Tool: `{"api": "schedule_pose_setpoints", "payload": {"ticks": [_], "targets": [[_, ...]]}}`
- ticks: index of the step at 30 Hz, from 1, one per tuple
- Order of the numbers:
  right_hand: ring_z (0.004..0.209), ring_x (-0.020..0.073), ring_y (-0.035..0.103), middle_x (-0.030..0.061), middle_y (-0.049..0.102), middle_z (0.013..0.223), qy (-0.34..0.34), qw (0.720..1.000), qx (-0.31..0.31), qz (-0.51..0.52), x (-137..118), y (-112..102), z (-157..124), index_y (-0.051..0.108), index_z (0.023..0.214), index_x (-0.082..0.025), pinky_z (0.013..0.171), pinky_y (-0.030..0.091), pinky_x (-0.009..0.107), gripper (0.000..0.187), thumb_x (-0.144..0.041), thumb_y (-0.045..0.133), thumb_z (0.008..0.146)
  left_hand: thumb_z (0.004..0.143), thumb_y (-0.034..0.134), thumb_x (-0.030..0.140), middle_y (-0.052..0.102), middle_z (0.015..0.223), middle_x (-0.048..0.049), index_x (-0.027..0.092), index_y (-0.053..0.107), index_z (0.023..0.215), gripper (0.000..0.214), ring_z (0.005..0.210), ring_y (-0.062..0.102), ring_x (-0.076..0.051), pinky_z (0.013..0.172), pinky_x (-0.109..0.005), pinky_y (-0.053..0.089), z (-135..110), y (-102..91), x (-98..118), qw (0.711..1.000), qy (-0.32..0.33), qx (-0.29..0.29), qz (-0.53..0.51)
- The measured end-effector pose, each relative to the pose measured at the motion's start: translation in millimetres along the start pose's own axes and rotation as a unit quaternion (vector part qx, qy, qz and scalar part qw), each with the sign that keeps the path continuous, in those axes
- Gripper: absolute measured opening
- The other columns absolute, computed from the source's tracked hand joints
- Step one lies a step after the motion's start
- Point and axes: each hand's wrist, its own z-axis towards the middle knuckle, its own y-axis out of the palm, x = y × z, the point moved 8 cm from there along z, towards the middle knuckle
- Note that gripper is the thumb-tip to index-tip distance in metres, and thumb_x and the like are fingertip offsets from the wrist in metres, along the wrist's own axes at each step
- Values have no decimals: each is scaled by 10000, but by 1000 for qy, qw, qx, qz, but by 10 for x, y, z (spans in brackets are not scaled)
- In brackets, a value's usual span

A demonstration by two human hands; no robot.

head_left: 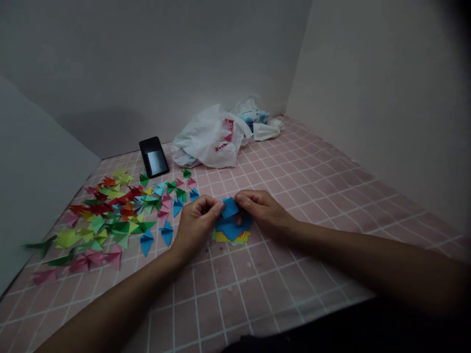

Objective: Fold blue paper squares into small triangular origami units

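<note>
The left hand and the right hand are positioned at the centre of the surface, in front of the person. Between them is a small blue paper. The left hand grips its left corner between thumb and fingers; the right hand has thumb and index finger pinched together at its upper right edge. The blue paper is located directly above a paper stack, which shows blue on top and yellow and green at the near edges. A group of folded paper pieces, in red, orange, yellow, green, pink and blue, is spread over the left part of the surface; several blue pieces lie nearest to the left hand. Beyond the group, at the far left, is a black device with its screen facing the near side. A white plastic bag with red print is at the far centre. A second bag is located to its right. All items rest on a pink tablecloth with a white grid, bounded by pale walls.
</note>
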Motion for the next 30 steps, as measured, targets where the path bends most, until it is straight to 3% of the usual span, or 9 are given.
{"api": "schedule_pose_setpoints", "payload": {"ticks": [4, 9, 15, 17, 22, 30], "targets": [[548, 108, 530, -21, 573, 598, 19, 1000, -10, 6, 41, 37, -16, 578, 699, -178, 559, 451, 251, 283, -418, 665, 821, 807, 747, 408, 602, 653, 13, 160, 637, 730, 282, 610, 519, -100, 582, -210, 418, -5, -7, -5, 1000, 6, 6, -5], [552, 105, 529, -19, 569, 596, -12, 999, 8, -37, -27, 5, -45, 584, 675, -176, 549, 450, 246, 256, -364, 641, 840, 792, 749, 412, 613, 664, 6, 161, 656, 744, 272, 605, 523, -111, 572, -224, 428, -15, 72, 38, 999, -3, -36, -17], [543, 110, 555, -13, 594, 606, -10, 1000, 0, -24, -50, 20, -51, 610, 689, -176, 563, 480, 262, 246, -351, 618, 861, 846, 664, 384, 606, 631, -1, 163, 651, 689, 272, 619, 544, -127, 597, -238, 435, -30, 25, 229, 997, 48, -5, 57], [537, 106, 550, -17, 591, 600, -10, 1000, 12, -22, -40, 13, -51, 604, 687, -178, 554, 472, 255, 241, -347, 622, 858, 850, 666, 398, 602, 642, 2, 166, 658, 712, 269, 622, 541, -127, 596, -237, 432, -34, 30, 208, 998, 49, -1, 47], [535, 106, 547, -19, 581, 609, -25, 999, 24, -27, -43, 33, -65, 585, 702, -182, 544, 473, 251, 230, -351, 617, 854, 782, 751, 399, 639, 697, -3, 166, 662, 758, 251, 635, 556, -126, 614, -240, 461, -31, 139, 52, 998, 3, -55, -24], [536, 105, 482, -28, 529, 597, -55, 995, 25, -85, -118, 59, -109, 483, 680, -207, 514, 420, 238, 258, -330, 590, 880, 845, 654, 400, 603, 600, 12, 166, 647, 709, 271, 561, 538, -115, 546, -219, 432, -70, 107, 208, 999, 28, -35, 29]]}}
